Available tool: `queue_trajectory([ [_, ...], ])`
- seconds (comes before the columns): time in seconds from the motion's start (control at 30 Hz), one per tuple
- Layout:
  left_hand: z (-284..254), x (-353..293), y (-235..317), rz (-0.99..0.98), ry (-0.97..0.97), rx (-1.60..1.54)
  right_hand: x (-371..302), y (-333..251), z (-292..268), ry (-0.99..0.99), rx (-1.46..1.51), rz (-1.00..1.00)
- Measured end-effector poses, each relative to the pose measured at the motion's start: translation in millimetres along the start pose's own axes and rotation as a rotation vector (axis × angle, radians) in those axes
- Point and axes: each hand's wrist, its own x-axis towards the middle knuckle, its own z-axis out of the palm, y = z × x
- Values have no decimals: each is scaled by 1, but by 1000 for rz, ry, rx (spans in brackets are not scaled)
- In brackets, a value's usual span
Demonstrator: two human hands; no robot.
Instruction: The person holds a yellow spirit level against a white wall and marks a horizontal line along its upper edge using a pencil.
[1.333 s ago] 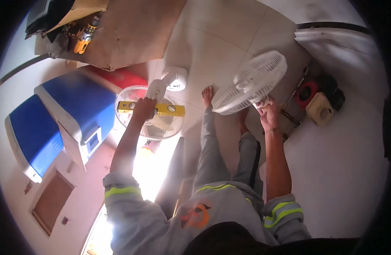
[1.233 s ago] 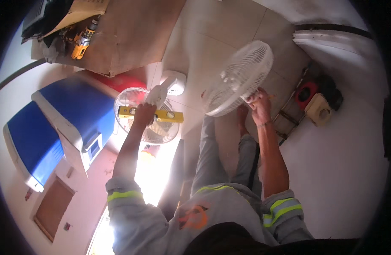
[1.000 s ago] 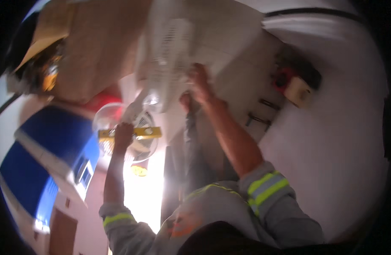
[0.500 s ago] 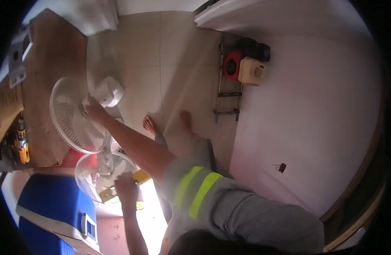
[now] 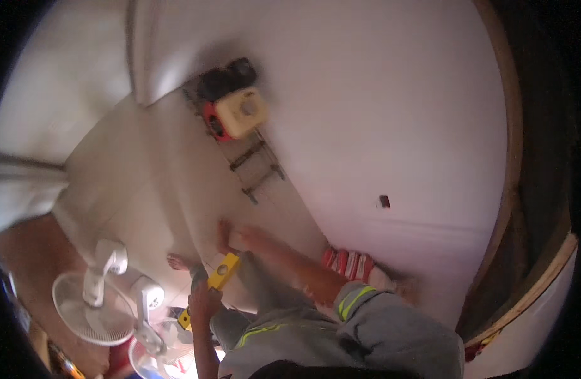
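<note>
A white fan (image 5: pixel 93 303) and a second fan (image 5: pixel 150 341) are to the left of the left grip (image 5: pixel 204 300), which is closed around a yellow spirit level (image 5: pixel 225 270), visible on both sides of it. Further right, the right grip (image 5: pixel 249 240) is blurred, so I cannot tell whether it is open.

The middle of the level (image 5: pixel 225 270), lower left of centre, was hidden by the left hand (image 5: pixel 204 302). The right hand (image 5: pixel 246 239) was blurred, and its fingers could not be made out. The lower fan (image 5: pixel 151 343) was washed out by glare and cut off by the bottom edge. At upper centre, the red thing (image 5: pixel 210 119) was partly covered by the beige box (image 5: pixel 246 110).
</note>
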Motion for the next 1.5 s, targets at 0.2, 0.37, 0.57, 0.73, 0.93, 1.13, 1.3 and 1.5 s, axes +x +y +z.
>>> queue_trajectory([
  [0.2,16,69,87,334,-53,164,-81,76,14,-112,1057,188],
  [0.37,35,116,169,539,-148,262,-132,107,-47,183,940,125],
  [0.57,33,185,273,745,-207,375,-166,199,-5,678,509,-49],
  [0.73,-27,282,501,1113,341,199,-159,190,-45,659,1480,569],
  [0.93,-34,329,703,1671,740,73,-79,198,-37,974,1460,718],
  [1.13,-23,377,739,2036,1055,373,19,253,-109,1285,1853,509],
  [1.3,11,432,763,2278,1163,463,63,321,-73,1571,1891,360],
  [1.5,7,436,766,2376,1431,427,73,361,-64,1810,1679,140],
])
